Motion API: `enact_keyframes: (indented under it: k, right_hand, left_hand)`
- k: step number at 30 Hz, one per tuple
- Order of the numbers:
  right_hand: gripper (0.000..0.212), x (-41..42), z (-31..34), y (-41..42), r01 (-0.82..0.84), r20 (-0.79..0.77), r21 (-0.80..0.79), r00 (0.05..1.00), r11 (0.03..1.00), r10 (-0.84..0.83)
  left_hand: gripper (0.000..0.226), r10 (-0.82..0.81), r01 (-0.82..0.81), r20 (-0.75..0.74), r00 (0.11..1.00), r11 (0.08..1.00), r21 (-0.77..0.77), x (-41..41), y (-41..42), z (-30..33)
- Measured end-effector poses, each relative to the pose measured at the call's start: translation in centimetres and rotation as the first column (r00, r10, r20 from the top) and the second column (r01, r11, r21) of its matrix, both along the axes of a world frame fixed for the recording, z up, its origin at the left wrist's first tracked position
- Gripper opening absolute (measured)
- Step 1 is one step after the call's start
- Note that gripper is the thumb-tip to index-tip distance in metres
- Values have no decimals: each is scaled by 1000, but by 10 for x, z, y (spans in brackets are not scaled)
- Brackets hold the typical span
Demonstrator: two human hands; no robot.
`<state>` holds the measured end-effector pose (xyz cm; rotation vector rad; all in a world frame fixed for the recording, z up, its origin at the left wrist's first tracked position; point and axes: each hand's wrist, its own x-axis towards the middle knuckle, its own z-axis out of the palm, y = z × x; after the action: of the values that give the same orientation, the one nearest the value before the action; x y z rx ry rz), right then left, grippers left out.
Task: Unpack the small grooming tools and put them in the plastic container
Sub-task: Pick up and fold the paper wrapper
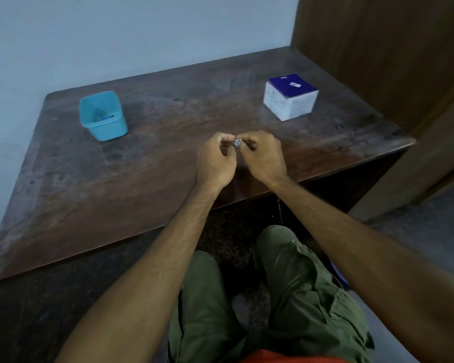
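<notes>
While pinched together, both hands (240, 155) hold a small packet (237, 143) between their fingertips.

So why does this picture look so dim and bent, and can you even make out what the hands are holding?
Head view: the light is dim and flat, with a faint sheen on the table. The wide lens bows its edges. The left hand and right hand pinch a tiny packet, too small and soft to identify. The contents of the blue container are blurred too; the print on the box is unreadable.
</notes>
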<state>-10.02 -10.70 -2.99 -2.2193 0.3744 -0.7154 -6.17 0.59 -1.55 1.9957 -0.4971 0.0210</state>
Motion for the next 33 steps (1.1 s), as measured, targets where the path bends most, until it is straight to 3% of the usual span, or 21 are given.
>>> enact_keyframes:
  k: [7,11,14,20,27,33]
  right_hand:
    - [17,-74,1,-91,170,28,11,985,985,-170]
    - [14,-123,-15,-149,268,37,9,963,963,-268]
    - [16,-166,-32,-185,350,22,-6,937,937,-349]
    - [18,-238,-101,-238,490,-201,7,855,872,-479]
    - [10,-300,-193,-259,641,-490,76,691,764,-531]
    - [7,-323,-246,-282,580,-616,9,645,815,-453]
  left_hand:
    - [26,-205,167,184,961,965,205,-45,-86,-6]
    - [29,-370,287,316,874,916,279,-96,-146,-14]
    - [32,-483,391,329,811,867,309,-138,-186,-27]
    - [33,-645,546,113,756,716,435,-200,-250,-81]
    - [41,-715,614,-207,667,370,697,-224,-283,-169]
    - [53,-807,591,-270,525,117,798,-216,-309,-225]
